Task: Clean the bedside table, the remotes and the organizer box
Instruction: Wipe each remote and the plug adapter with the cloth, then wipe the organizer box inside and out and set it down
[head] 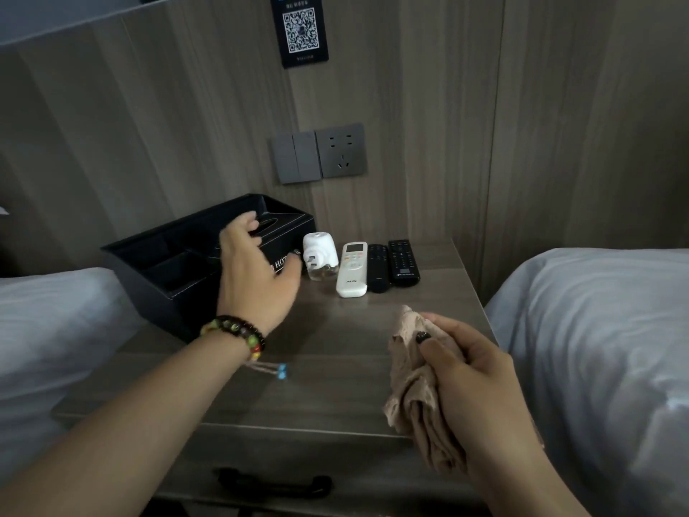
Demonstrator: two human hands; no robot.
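Head view. Left hand, fingers loosely spread, reaches onto the black organizer box at the bedside table's left rear, probably to shift it; right hand grips a beige cloth, ready for wiping. Three remotes lie side by side behind.

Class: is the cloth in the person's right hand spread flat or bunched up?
Bunched up: the right hand grips the tan cloth in crumpled folds above the bedside table.

The bedside table is grey-brown wood grain. At its back edge lie a white remote and two black remotes; toward its left edge stands a black organizer box. The cloth is beige. A bracelet shows dark, green, yellow and red beads.
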